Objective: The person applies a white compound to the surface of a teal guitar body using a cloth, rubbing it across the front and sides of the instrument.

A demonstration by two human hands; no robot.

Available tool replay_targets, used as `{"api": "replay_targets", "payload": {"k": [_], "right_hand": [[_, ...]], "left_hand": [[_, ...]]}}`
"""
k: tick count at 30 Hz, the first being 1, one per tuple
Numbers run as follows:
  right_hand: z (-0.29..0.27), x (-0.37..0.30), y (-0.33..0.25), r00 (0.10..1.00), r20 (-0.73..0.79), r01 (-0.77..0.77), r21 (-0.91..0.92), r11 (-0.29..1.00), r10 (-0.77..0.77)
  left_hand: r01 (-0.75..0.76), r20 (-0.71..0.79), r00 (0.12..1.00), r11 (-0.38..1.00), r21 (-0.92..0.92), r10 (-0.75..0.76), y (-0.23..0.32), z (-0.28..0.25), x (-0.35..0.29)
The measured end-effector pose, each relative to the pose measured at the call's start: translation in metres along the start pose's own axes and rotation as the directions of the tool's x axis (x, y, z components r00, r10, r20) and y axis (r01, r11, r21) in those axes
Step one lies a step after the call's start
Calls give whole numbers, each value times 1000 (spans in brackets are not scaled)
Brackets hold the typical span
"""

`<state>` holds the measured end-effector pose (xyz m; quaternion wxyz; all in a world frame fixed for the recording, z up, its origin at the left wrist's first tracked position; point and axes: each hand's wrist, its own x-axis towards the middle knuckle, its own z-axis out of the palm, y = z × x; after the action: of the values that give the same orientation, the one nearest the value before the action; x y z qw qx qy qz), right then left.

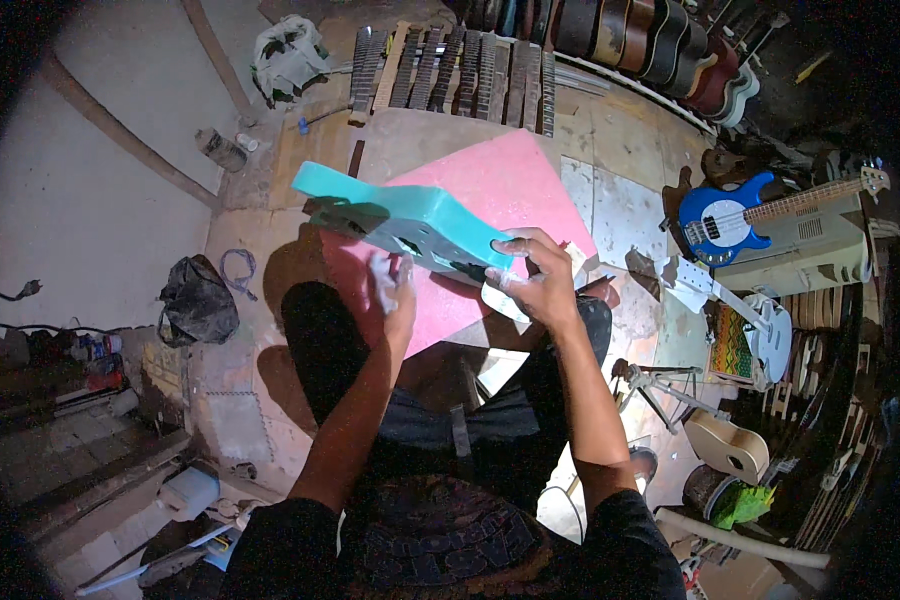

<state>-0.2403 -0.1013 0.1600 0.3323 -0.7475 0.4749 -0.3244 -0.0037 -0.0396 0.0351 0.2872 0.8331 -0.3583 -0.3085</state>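
A turquoise solid guitar body (420, 205) is tilted up on its edge above a pink sheet (515, 180), its face with dark cutouts turned toward me. My right hand (542, 278) grips its right end, fingers over the rim and thumb on the face. Below the middle of the body is my left hand (395, 295), fingers stretched upward and coated in white dust; whether their tips touch the body I cannot tell. Something white, like paper or cloth (505, 303), shows under my right hand.
Several guitar necks (450, 75) lie in a row at the back. A blue bass guitar (720, 222) and a pale blue guitar (770, 340) are on the right, with a natural-wood guitar body (727, 448) nearer. A black plastic bag (200, 300) lies to the left.
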Motion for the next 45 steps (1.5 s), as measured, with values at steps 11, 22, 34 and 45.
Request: {"api": "replay_targets", "payload": {"k": [11,22,34,45], "right_hand": [[-5,-24,29,966,-208,-116,174,978,152],[39,-95,75,634,205,-326,945,17,746],[30,-75,43,607,295,-528,844,97,738],[48,-63,62,881,-399,-288,-30,957,253]], "left_hand": [[-927,202,344,297,228,917,167,-95,7],[-919,399,391,376,117,829,192,-97,39],[-864,340,502,443,241,795,192,-76,-6],[-851,250,517,460,253,818,195,-57,-14]]}}
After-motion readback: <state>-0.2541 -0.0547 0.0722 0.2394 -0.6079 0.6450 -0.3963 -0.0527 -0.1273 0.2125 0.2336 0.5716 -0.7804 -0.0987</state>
